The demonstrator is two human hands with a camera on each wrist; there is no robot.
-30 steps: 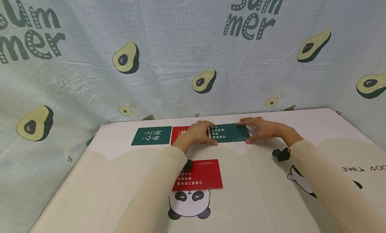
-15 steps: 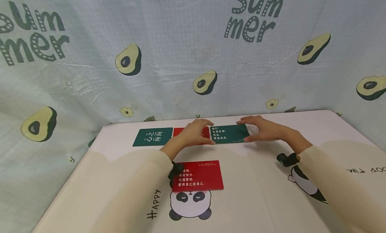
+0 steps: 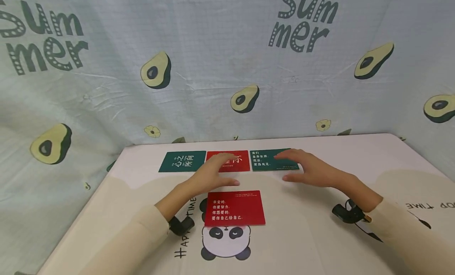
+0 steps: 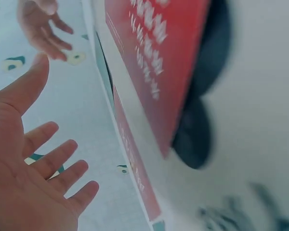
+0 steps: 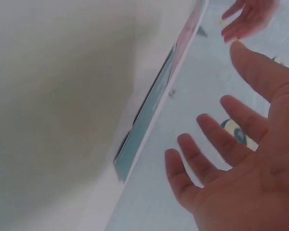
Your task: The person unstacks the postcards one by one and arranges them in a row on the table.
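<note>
My left hand (image 3: 209,175) hovers with spread fingers, overlapping the red card (image 3: 243,161) of the back row in the head view. My right hand (image 3: 314,170), also spread, is over the right end of the green card (image 3: 264,161) with white lettering. Neither hand holds anything; both wrist views show the fingers apart and the palms bare. Another green card (image 3: 182,161) lies at the left end of the row. Nearer to me, a red card (image 3: 234,208) with several lines of white text lies flat between the forearms.
The cards lie on a pale tablecloth (image 3: 295,235) printed with a panda (image 3: 226,243) and lettering. Behind the table's far edge hangs a curtain (image 3: 199,42) with avocados and "summer" on it. A dark wrist camera (image 3: 350,212) is strapped to the right wrist, another (image 3: 181,226) to the left.
Both hands have lifted off the right green card and drawn back towards me, the left also moving left. More of the back red card and all of the front red card now show.
</note>
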